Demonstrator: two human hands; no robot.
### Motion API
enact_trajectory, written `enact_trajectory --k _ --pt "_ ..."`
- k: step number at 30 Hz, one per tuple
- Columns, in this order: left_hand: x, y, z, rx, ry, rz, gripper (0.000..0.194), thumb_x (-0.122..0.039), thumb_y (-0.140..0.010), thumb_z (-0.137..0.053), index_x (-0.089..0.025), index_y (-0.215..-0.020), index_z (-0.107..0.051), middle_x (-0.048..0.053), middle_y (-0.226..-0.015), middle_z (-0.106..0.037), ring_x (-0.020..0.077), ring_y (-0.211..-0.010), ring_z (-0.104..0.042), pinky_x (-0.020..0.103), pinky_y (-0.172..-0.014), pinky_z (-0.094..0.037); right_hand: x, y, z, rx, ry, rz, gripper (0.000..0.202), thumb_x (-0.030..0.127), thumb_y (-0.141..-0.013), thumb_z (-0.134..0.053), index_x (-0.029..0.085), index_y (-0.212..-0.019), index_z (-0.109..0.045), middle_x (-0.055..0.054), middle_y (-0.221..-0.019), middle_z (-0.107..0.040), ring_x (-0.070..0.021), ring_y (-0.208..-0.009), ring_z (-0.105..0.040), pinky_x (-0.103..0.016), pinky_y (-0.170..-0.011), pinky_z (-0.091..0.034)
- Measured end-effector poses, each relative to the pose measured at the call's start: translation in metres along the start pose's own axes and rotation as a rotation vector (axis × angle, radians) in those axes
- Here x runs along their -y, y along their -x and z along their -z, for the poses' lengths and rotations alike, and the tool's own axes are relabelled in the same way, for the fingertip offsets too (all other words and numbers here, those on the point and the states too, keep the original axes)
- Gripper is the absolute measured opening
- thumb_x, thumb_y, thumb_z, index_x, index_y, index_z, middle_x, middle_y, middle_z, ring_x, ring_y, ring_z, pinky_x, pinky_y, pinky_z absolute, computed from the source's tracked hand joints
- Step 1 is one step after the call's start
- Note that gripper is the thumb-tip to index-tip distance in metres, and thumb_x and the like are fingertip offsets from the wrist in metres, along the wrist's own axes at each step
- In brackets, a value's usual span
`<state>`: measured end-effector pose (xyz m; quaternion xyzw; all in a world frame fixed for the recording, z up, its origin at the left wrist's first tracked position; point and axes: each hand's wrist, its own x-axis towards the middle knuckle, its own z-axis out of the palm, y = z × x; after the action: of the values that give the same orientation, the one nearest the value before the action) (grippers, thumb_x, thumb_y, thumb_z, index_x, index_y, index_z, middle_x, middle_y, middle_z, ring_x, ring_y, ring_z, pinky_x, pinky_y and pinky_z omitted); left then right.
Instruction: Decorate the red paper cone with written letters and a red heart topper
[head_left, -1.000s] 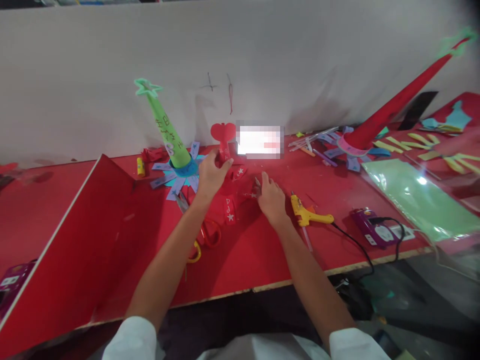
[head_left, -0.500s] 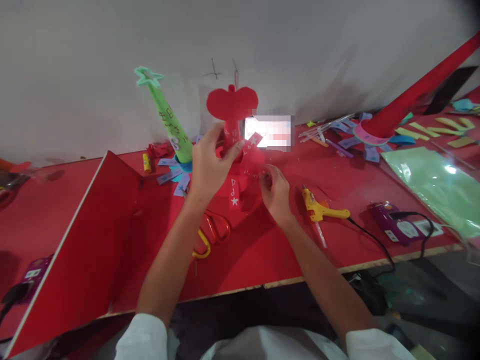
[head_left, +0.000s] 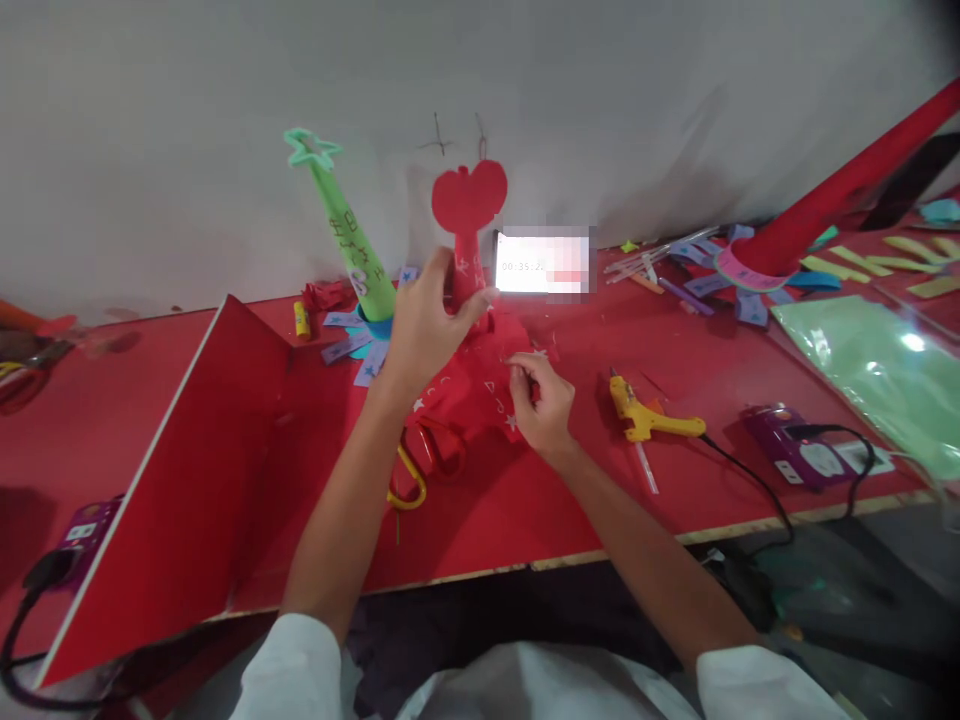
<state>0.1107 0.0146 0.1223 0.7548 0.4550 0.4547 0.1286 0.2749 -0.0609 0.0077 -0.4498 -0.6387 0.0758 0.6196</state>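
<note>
A red paper craft point(head_left: 466, 250) stands near the wall, with a heart-shaped top, a narrow stem and a wide base of strips carrying white writing and stars. My left hand point(head_left: 427, 325) is closed around its stem from the left, thumb across the front. My right hand point(head_left: 546, 405) is beside the base's right side, fingertips pinched together close to a strip point(head_left: 501, 402); whatever is between them, if anything, is too small to make out. Below my left wrist lie scissors point(head_left: 409, 480) with yellow and orange-red handles, their blades hidden by my forearm.
Left of the craft stands a green paper cone point(head_left: 352, 240) with a star top. A yellow glue gun point(head_left: 652, 420) and purple power box point(head_left: 799, 450) lie right. A lit phone screen point(head_left: 529, 262) is behind. A red upright panel point(head_left: 172, 480) borders the left.
The red craft has turned in my left hand, so its top looks narrower and different base strips face me. My right hand has moved slightly down, and the raised strip beside it now appears lower.
</note>
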Motion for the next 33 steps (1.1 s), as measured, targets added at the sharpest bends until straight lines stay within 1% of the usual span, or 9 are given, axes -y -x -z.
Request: enact_trajectory --k 4,9,13,16,20,23,27,30,33 --pt "0.028 0.0 -0.016 0.159 0.086 0.06 0.044 -0.054 -0.096 -0.077 -0.023 -0.122 -0.06 0.008 -0.107 -0.076 0.0263 -0.103 -0.075 0.04 -0.092 -0.059 0.001 0.0 0.001 0.017 -0.048 -0.003 0.02 0.024 -0.105 -0.055 0.026 -0.108 -0.075 -0.002 -0.09 -0.081 -0.0144 -0.066 -0.069 -0.028 -0.064 -0.056" --pt "0.053 0.001 -0.012 0.487 0.28 0.044 0.049 -0.061 -0.095 -0.07 -0.019 -0.12 -0.066 0.011 -0.123 -0.076 0.0254 -0.113 -0.073 0.041 -0.103 -0.058 -0.005 -0.001 0.0 -0.005 -0.119 -0.124 0.019 0.024 -0.105 -0.056 0.026 -0.107 -0.075 -0.002 -0.094 -0.078 -0.0147 -0.07 -0.067 -0.029 -0.067 -0.053" --pt "0.059 0.002 -0.007 0.554 0.246 0.036 0.048 -0.062 -0.096 -0.067 -0.017 -0.111 -0.071 0.012 -0.117 -0.078 0.0263 -0.105 -0.073 0.043 -0.1 -0.058 -0.011 -0.002 -0.001 -0.047 -0.198 -0.238 0.018 0.024 -0.103 -0.057 0.026 -0.105 -0.074 -0.001 -0.089 -0.072 -0.0137 -0.068 -0.06 -0.029 -0.067 -0.049" --pt "0.058 0.002 -0.005 0.514 0.191 0.034 0.046 -0.062 -0.095 -0.067 -0.017 -0.102 -0.072 0.011 -0.106 -0.078 0.0264 -0.097 -0.073 0.043 -0.094 -0.059 -0.012 -0.003 -0.003 -0.089 -0.269 -0.308 0.016 0.023 -0.1 -0.057 0.026 -0.103 -0.073 0.001 -0.085 -0.067 -0.0121 -0.064 -0.056 -0.027 -0.063 -0.045" --pt "0.055 -0.002 -0.002 0.37 0.153 0.017 0.043 -0.06 -0.097 -0.068 -0.018 -0.106 -0.072 0.011 -0.108 -0.078 0.0279 -0.098 -0.074 0.044 -0.093 -0.059 -0.008 -0.008 -0.002 -0.165 -0.33 -0.344 0.017 0.019 -0.096 -0.057 0.025 -0.099 -0.073 0.003 -0.077 -0.061 -0.0101 -0.058 -0.053 -0.026 -0.056 -0.041" --pt "0.054 -0.006 0.0 0.265 0.103 0.012 0.046 -0.064 -0.098 -0.068 -0.019 -0.108 -0.071 0.011 -0.104 -0.079 0.0279 -0.094 -0.074 0.046 -0.092 -0.059 -0.005 -0.011 -0.001 -0.167 -0.376 -0.357 0.016 0.019 -0.095 -0.058 0.026 -0.096 -0.072 0.005 -0.069 -0.056 -0.01 -0.055 -0.051 -0.025 -0.053 -0.039" --pt "0.053 -0.009 0.002 0.141 0.048 -0.001 0.047 -0.068 -0.099 -0.065 -0.021 -0.105 -0.068 0.007 -0.098 -0.076 0.0248 -0.089 -0.072 0.044 -0.087 -0.059 -0.003 -0.011 0.0 -0.155 -0.393 -0.355 0.012 0.023 -0.096 -0.061 0.026 -0.096 -0.072 0.005 -0.069 -0.056 -0.0096 -0.054 -0.051 -0.025 -0.052 -0.039" --pt "0.043 -0.01 0.008 0.088 0.09 -0.003 0.043 -0.066 -0.1 -0.066 -0.024 -0.102 -0.063 0.005 -0.095 -0.073 0.0236 -0.087 -0.072 0.042 -0.083 -0.059 -0.004 -0.011 0.001 -0.15 -0.385 -0.359 0.011 0.025 -0.097 -0.061 0.026 -0.096 -0.072 0.005 -0.069 -0.057 -0.01 -0.054 -0.051 -0.025 -0.052 -0.038" --pt "0.025 -0.01 0.015 0.079 0.09 -0.004 0.034 -0.058 -0.099 -0.069 -0.026 -0.097 -0.058 0.005 -0.092 -0.071 0.0238 -0.086 -0.071 0.041 -0.079 -0.058 -0.006 -0.011 0.001 -0.078 -0.395 -0.382 0.011 0.025 -0.097 -0.061 0.025 -0.096 -0.072 0.006 -0.067 -0.056 -0.0102 -0.054 -0.05 -0.025 -0.052 -0.039"
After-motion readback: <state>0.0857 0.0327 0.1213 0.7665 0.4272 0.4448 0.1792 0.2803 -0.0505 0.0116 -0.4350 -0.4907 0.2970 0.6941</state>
